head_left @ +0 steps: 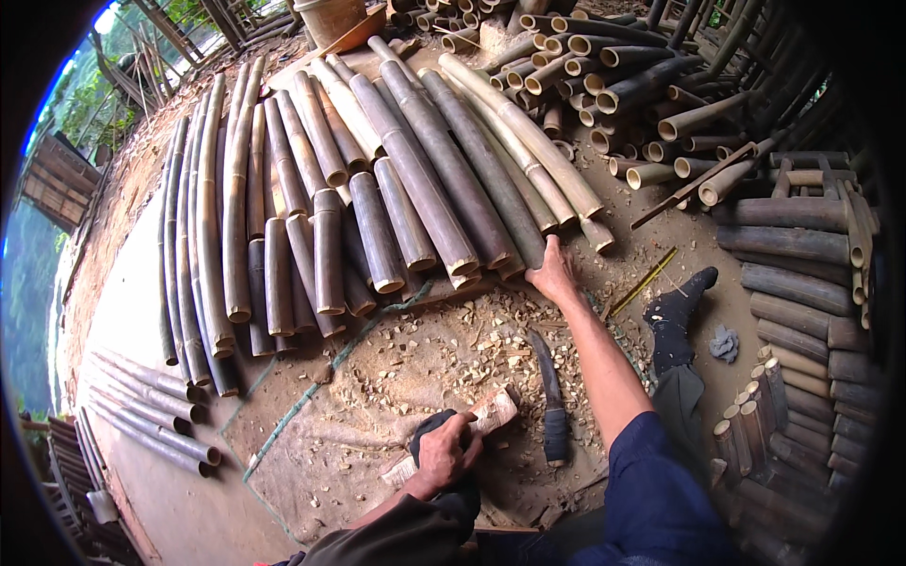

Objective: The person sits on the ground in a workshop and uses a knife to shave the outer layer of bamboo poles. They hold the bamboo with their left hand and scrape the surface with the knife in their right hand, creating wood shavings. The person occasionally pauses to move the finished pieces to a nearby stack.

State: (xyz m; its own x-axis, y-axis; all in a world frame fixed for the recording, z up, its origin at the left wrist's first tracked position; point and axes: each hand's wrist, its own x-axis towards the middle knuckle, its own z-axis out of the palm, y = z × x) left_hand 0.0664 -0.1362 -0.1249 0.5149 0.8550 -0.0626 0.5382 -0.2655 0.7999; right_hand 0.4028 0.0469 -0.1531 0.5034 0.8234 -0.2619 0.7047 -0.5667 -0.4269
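At the near end of a long row of bamboo poles, my right hand (557,272) is closed around the end of a dark bamboo pole (491,174). My left hand (442,453) is low in the middle, fingers curled over a pale, chipped length of wood (495,411) and a black cloth-covered shape (425,429). What its fingers grip is hidden. Between my arms lies a curved dark knife (544,363) with a wrapped handle (557,436), touched by neither hand. Wood chips (481,330) are scattered around it.
Shorter bamboo pieces (377,231) lie among the long poles. A pile of cut bamboo (623,75) fills the far right, and a bamboo bench (793,245) stands at the right. My black-socked foot (675,316) is beside a yellow strip (644,281). Thinner poles (156,415) lie at left.
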